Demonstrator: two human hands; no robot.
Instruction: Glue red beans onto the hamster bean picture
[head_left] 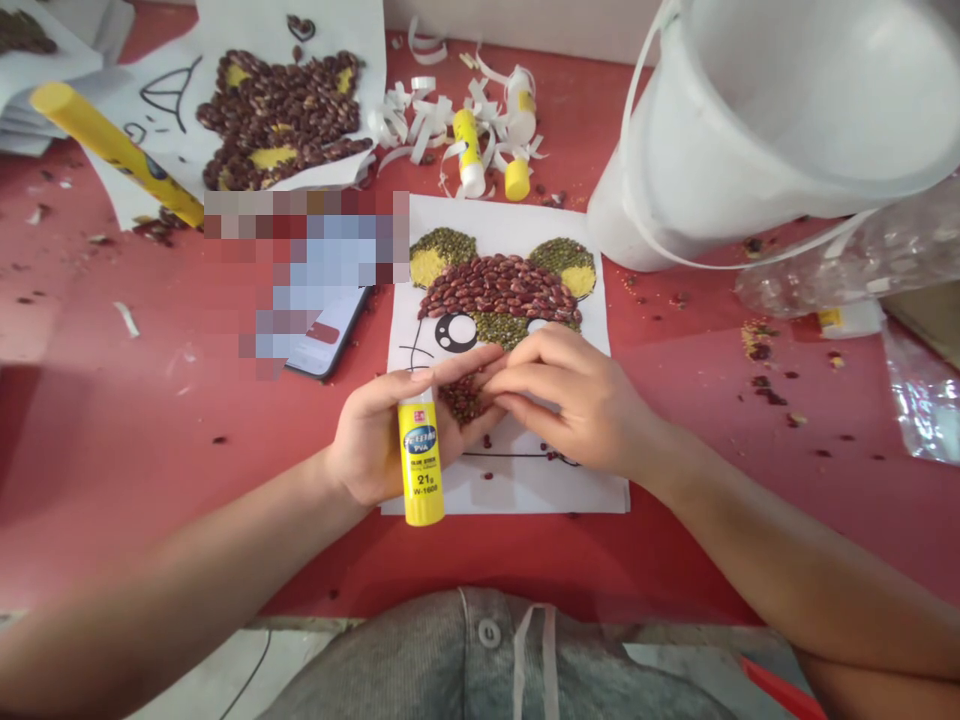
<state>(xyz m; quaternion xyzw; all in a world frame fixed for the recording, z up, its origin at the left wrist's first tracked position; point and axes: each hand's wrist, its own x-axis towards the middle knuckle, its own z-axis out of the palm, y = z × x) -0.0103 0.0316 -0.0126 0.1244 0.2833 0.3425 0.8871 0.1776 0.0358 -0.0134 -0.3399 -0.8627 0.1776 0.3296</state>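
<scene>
My left hand (379, 440) is closed on a yellow PVA glue stick (420, 460), which stands upright against the palm. My right hand (574, 395) is narrowed, its fingertips (504, 378) beside dark red beans (461, 398) on a white paper animal template (592, 495), which lies flat on the red table (150, 400). Whether they pinch any, I cannot tell.

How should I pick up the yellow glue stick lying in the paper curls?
Probably pinch the yellow glue stick around its middle, from straight above. It lies on its side, a slim round tube, with white paper curls around it, so the top is open.
</scene>
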